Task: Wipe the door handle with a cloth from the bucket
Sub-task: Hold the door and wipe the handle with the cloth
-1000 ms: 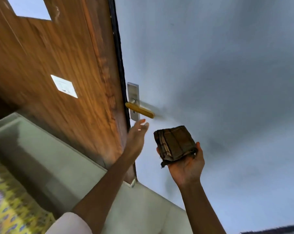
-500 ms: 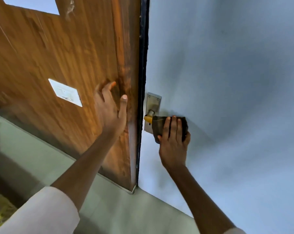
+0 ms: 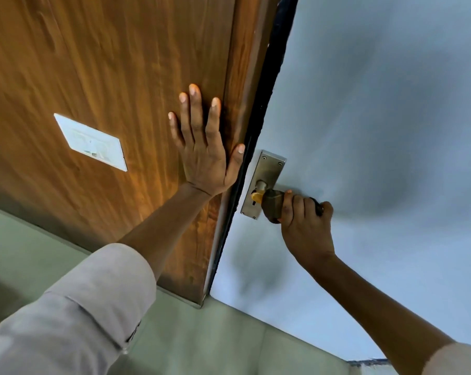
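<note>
Against a pale grey door face, the right hand (image 3: 306,228) clenches a brown cloth (image 3: 272,208) around the yellow door handle (image 3: 256,197), the wiping apparently under way, while the left hand (image 3: 203,148) lies flat, grasping nothing, on the wooden door panel (image 3: 99,63).

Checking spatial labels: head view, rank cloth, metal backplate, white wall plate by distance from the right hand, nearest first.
1. cloth: inside the right hand, wrapped on the door handle.
2. metal backplate: just left of the hand, on the grey door face.
3. white wall plate: far left, on the wood panel beyond the left hand.
</note>
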